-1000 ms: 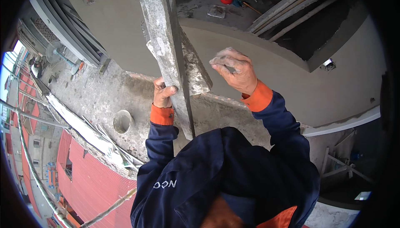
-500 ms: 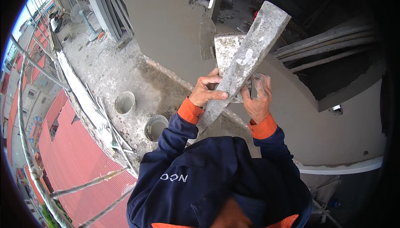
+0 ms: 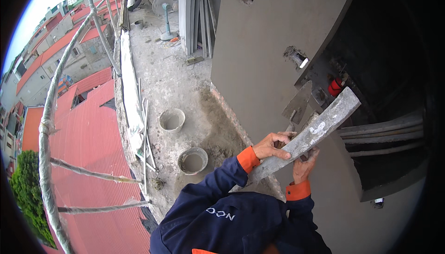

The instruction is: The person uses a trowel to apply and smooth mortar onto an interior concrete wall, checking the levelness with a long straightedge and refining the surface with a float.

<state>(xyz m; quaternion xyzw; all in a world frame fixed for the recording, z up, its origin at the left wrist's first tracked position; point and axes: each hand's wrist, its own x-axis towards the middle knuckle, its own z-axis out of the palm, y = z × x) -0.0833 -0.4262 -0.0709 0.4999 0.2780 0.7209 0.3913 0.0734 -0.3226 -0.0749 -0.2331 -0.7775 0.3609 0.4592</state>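
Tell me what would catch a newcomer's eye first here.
First, the long grey bar, held aslant by the left hand in front of the smooth grey wall. Then the broad red roof at lower left, beyond the wrapped rail. Two buckets stand on the gritty floor left of the hands.

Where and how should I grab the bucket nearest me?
Probably take the bucket by opposite sides of its rim, from above and your near side: it seems upright, its round mouth open, and another bucket stands beyond it. I can't make out a handle. Your left hand grips the bar, so free that hand first.
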